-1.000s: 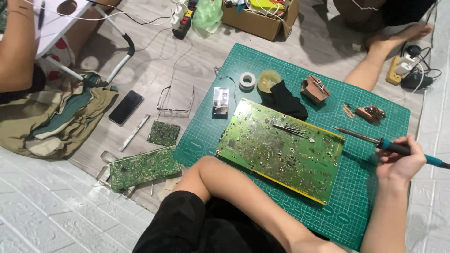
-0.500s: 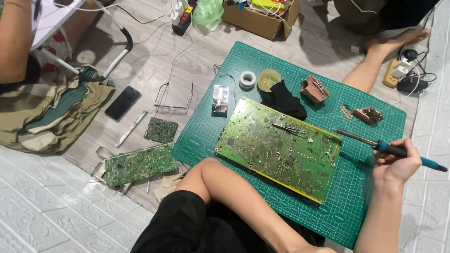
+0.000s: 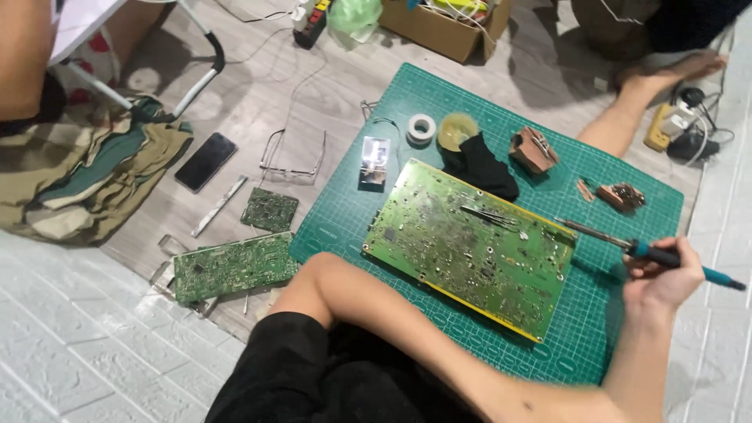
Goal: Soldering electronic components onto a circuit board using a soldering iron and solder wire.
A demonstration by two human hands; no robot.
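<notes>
Left of the right hand, closed around a soldering iron, lies a large green circuit board on the cutting mat. Tweezers rest on the board. The left hand is out of view.

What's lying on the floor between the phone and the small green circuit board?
A slim silvery strip lies between the phone and the small green board, seen in the head view.

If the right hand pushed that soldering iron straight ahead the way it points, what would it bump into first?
Probably the big green circuit board: the soldering iron in the right hand aims at its right edge, though its height is unclear.
</notes>
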